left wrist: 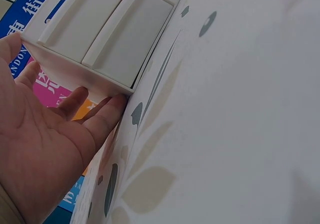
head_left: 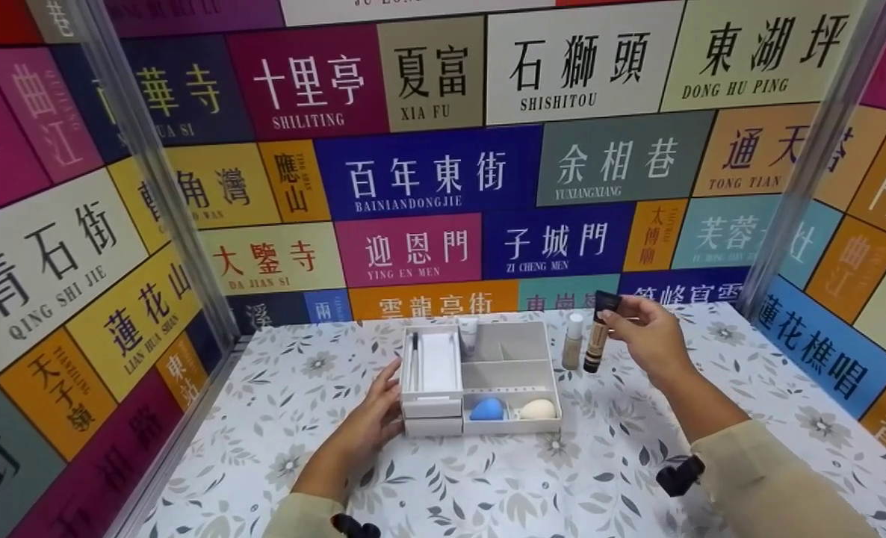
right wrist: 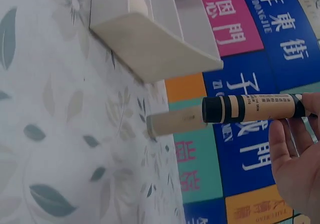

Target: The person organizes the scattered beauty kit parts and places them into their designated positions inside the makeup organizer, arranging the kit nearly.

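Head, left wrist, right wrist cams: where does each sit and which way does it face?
Head: worn on the head, looks forward and down at the organizer on the floral table; both forearms and hands show.
Left wrist: at the left hand, looks along the palm to the organizer's corner; straight fingers touch it.
Right wrist: at the right hand, looks past the concealer tube it pinches.
Shared: head and right wrist both show the tube and the organizer.

I see a floral tablecloth [head_left: 488, 478] under everything, and a small beige bottle [head_left: 573, 342] standing upright on it. Walls of coloured place-name signs [head_left: 428, 175] enclose the table, with metal posts [head_left: 160, 187] at the corners.
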Available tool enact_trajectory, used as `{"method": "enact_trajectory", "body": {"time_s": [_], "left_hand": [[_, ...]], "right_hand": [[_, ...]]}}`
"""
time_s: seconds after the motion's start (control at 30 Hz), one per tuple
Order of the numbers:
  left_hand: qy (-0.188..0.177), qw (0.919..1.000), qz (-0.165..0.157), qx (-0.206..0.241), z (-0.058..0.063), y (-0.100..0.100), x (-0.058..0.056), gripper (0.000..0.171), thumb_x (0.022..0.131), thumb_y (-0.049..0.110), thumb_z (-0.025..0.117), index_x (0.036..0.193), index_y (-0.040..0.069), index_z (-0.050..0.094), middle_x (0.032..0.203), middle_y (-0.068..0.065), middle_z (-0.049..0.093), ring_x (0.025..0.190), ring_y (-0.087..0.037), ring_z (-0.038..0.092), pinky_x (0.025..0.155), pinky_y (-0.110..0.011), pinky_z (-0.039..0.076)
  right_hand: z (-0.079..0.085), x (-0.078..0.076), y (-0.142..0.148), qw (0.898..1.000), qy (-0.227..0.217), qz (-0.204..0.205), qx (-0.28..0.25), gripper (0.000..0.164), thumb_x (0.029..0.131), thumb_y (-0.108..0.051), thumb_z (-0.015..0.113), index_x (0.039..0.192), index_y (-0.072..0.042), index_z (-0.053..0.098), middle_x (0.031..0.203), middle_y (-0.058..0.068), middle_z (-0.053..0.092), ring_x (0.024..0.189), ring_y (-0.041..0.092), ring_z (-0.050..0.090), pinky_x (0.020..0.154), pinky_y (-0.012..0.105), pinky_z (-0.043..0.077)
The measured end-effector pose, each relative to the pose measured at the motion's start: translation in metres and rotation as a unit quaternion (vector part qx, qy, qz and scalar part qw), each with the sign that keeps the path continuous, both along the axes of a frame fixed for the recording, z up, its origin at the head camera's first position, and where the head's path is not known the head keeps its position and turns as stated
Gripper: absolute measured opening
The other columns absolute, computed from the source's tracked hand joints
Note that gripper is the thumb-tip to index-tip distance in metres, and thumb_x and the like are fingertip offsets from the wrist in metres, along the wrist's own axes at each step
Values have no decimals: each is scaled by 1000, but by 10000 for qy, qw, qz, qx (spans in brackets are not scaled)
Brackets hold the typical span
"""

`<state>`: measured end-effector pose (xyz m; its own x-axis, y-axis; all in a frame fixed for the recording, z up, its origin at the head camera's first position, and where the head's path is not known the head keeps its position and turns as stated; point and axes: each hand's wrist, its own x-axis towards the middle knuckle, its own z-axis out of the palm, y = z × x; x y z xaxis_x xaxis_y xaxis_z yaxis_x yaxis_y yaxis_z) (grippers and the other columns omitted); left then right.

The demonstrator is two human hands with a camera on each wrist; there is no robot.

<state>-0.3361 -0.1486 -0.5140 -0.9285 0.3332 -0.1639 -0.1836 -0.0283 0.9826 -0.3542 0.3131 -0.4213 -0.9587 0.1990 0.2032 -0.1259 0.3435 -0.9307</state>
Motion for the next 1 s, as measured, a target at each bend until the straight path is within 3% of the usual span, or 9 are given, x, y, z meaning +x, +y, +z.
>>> {"method": "enact_trajectory", "body": {"time_s": [0.17, 0.4, 0.73, 1.0], "left_hand": [[130, 9999, -75, -17, 0, 0, 1, 63, 109, 56, 53, 165, 56, 24, 179, -3, 18, 161, -33, 37, 131, -53, 34], [238, 9995, -139, -125, -1, 0, 1, 65, 109, 58, 51, 166, 54, 21, 180, -4, 16, 163, -34, 34, 132, -55, 32], [190, 9996, -165, -119, -2, -2, 0, 61, 110, 57, 49, 164, 58, 23, 179, -4, 17, 163, -34, 33, 132, -54, 32], [-107, 9999, 12, -131, 2, 0, 0, 60, 106, 60, 55, 160, 63, 29, 179, 2, 20, 165, -32, 30, 133, -54, 31]], "right_hand": [[9, 7, -22, 9994, 210, 243, -153, 50, 102, -39, 75, 139, -7, 64, 121, -1, 71, 104, 2, 71, 90, 20, 63], [15, 9, -49, 9972, 451, 534, -276, 51, 101, -36, 77, 138, -4, 64, 129, 8, 70, 108, 0, 71, 91, 20, 62], [14, -9, -80, 9940, 458, 782, -613, 48, 99, -31, 79, 136, -4, 66, 132, 12, 72, 110, 7, 71, 92, 22, 63], [7, -26, -104, 9891, 457, 907, -1064, 41, 99, -20, 79, 135, -3, 68, 126, 11, 73, 109, 10, 72, 94, 24, 63]]}}
